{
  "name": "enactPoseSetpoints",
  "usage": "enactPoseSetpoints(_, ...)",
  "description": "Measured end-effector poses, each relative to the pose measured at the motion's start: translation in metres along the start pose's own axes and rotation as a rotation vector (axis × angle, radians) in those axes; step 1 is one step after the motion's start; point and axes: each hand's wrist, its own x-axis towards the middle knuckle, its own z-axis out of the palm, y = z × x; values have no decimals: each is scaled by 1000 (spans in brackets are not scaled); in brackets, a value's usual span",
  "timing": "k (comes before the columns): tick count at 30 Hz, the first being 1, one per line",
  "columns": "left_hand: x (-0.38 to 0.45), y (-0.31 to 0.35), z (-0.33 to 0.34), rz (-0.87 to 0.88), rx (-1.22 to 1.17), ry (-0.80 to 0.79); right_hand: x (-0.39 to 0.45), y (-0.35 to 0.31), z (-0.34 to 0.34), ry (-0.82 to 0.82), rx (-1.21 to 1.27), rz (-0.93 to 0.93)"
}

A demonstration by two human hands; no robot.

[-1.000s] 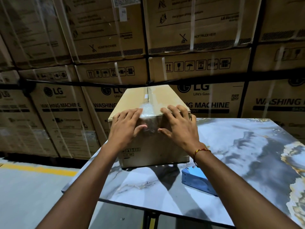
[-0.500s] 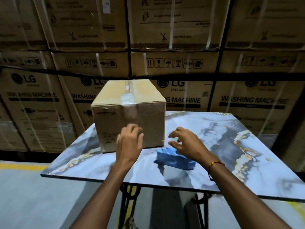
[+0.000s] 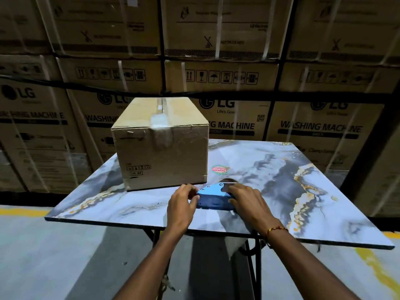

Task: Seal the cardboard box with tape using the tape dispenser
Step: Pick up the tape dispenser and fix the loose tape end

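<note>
A brown cardboard box (image 3: 162,152) stands at the back left of the marble-patterned table (image 3: 281,187). Clear tape runs along its top seam and down its near face. In front of the box's near right corner lies a blue tape dispenser (image 3: 213,197). My left hand (image 3: 181,204) grips the dispenser's left end. My right hand (image 3: 246,202) covers its right end, fingers curled around the body. Part of the tape roll shows just above my right hand.
A round red and green sticker (image 3: 220,169) is stuck on the tabletop beside the box. Behind the table rises a wall of stacked, strapped washing machine cartons (image 3: 238,118). The table's near edge (image 3: 151,227) overhangs a grey floor with yellow lines.
Both hands left the box's taped near edge, came down toward me and closed on the blue dispenser. The camera has pulled back, so more of the table shows.
</note>
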Motion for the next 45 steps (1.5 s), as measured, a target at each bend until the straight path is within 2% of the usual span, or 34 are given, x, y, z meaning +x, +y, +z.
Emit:
enactPoseSetpoints(3, -14, 2, 2, 161, 64, -3, -8, 11, 3, 32, 27, -4)
enactPoseSetpoints(9, -32, 20, 21, 428, 223, -12, -14, 30, -1, 94, 289, 37)
enactPoseSetpoints(14, -38, 30, 39, 753, 422, -51, -31, 52, 8, 30, 215, 88)
enactPoseSetpoints(18, -43, 36, 48, 867, 483, -76, -42, 68, 10, 7, 223, 71)
enactPoseSetpoints(24, -46, 29, 49, 873, 404, -152, -59, 70, 11, 128, 266, 48)
enactPoseSetpoints(26, -47, 25, 43, 799, 333, -167, -67, 69, 13, 190, 302, 34)
enactPoseSetpoints(30, -38, 17, 29, 543, 195, -105, -79, 58, 10, 262, 310, -27)
enactPoseSetpoints(36, -10, 29, 23, 431, 169, -101, -82, 33, 19, 278, 85, -93)
enactPoseSetpoints(41, 29, 56, 31, 540, 162, -274, -74, 21, 25, 324, 5, -88)
enactPoseSetpoints(45, 58, 73, 43, 546, 275, -583, -72, 21, 29, 377, 45, -81)
